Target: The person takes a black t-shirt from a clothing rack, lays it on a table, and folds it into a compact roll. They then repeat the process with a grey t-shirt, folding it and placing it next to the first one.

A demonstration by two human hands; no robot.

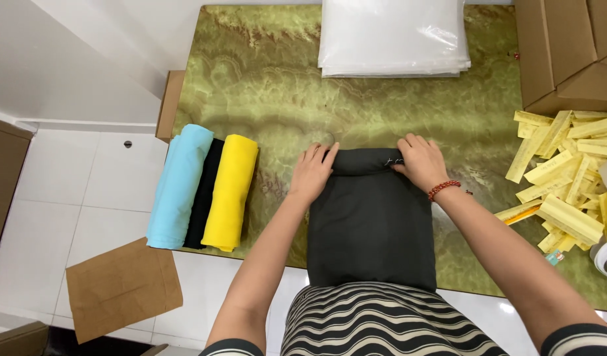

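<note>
Both hands grip the rolled far end of a dark cloth (pixel 371 221): left hand (pixel 312 173) at its left corner, right hand (pixel 419 160) at its right. The cloth lies on the green desk (pixel 270 86). Three rolls (pixel 203 188), blue, black and yellow, lie left of the cloth; yellow strips (pixel 567 178) lie right of it.

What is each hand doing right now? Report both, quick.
Left hand: closed on the dark garment, at its rolled end.
Right hand: closed on that roll too.

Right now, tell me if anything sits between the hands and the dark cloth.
Nothing does. Left hand and right hand both rest directly on the dark cloth, fingers on its rolled far end.
</note>
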